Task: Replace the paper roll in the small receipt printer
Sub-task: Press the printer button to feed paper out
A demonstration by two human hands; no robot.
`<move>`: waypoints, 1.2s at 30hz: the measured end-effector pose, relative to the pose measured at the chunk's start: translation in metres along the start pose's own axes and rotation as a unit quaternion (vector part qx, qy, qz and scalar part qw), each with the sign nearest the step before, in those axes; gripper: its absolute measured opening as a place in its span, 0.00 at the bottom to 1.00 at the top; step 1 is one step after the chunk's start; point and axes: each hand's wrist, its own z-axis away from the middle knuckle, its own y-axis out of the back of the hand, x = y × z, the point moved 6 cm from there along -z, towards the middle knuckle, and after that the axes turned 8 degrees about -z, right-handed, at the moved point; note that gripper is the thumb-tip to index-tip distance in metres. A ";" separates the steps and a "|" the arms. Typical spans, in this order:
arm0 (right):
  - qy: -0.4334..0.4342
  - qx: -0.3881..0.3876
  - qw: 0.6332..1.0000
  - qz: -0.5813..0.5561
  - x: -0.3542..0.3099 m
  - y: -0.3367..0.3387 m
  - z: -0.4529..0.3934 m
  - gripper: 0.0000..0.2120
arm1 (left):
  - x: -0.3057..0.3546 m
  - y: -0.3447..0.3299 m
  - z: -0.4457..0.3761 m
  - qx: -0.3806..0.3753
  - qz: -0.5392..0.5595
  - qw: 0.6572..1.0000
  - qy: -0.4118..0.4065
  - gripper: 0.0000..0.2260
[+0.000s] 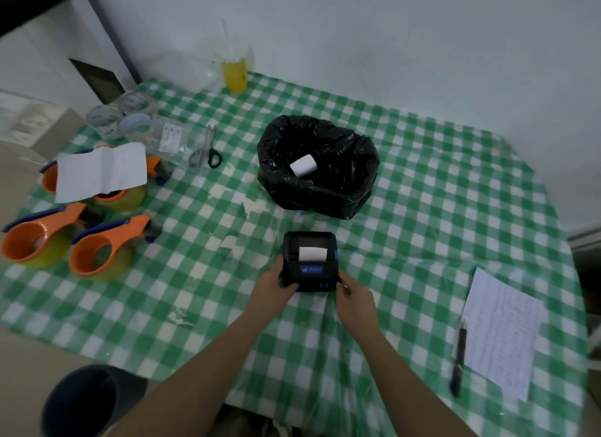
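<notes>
A small black receipt printer (310, 262) stands on the green checked tablecloth (422, 209) near the middle. A short strip of white paper (312, 254) sticks out of its top slot, and its lid looks closed. My left hand (274, 282) grips the printer's left side. My right hand (353, 301) holds its right front corner. Behind the printer sits a black bin bag (325, 183) with a white paper roll (303, 166) lying inside it.
Orange tape dispensers (97, 251) and a white sheet (100, 171) lie at the left. Scissors (206, 150) and clear tape rolls (130, 118) are behind them, a yellow cup (234, 74) at the back. A written sheet (502, 332) and a pen (459, 358) lie at the right.
</notes>
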 end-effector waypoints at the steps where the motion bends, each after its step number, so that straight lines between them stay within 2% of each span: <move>1: -0.001 -0.003 1.000 0.006 0.000 0.000 0.000 0.21 | 0.000 -0.001 0.001 0.005 -0.007 1.000 0.001 0.25; 12: 0.003 -0.003 1.000 0.014 0.001 0.000 -0.002 0.22 | -0.003 -0.006 -0.001 0.009 -0.051 0.999 -0.005 0.29; 36: 0.032 -0.062 0.997 0.024 0.013 0.003 -0.009 0.22 | 0.001 -0.004 0.001 0.027 -0.078 0.996 -0.017 0.26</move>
